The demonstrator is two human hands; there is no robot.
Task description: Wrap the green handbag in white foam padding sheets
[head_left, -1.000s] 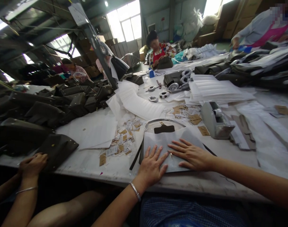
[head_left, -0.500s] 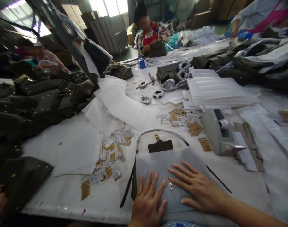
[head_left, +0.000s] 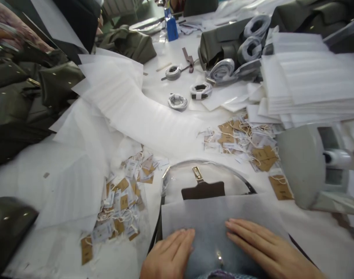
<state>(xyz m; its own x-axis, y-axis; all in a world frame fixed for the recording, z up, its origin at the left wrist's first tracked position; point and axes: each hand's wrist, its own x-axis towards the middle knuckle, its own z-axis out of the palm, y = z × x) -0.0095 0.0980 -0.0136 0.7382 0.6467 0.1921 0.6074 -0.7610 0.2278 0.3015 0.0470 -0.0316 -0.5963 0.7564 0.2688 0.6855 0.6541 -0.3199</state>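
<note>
A thin translucent foam sheet (head_left: 211, 213) lies over a dark bag at the near edge of the table. My left hand (head_left: 169, 254) rests on the sheet's left side, fingers extended and close together. Across from it, my right hand (head_left: 261, 242) lies flat on the right side, fingers stretched out. Between them a small gold clasp (head_left: 219, 257) shows. Beyond the sheet's far edge, the bag's dark brown flap tab (head_left: 204, 190) with a gold metal plate (head_left: 197, 173) sticks out. A plastic-wrapped handle (head_left: 207, 162) arches around it. The rest of the bag is covered.
Hang tags lie in piles at left (head_left: 121, 201) and right (head_left: 240, 135). A grey tape dispenser (head_left: 301, 166) stands right. Foam sheets (head_left: 316, 77) are stacked behind it. Wrapped strap coils (head_left: 177, 101), a blue bottle (head_left: 171, 27) and dark bags (head_left: 16, 104) lie farther off.
My view has tilted down and come closer to the table. My hands have gone from spread fingers to fingers held closer together, still on the foam sheet.
</note>
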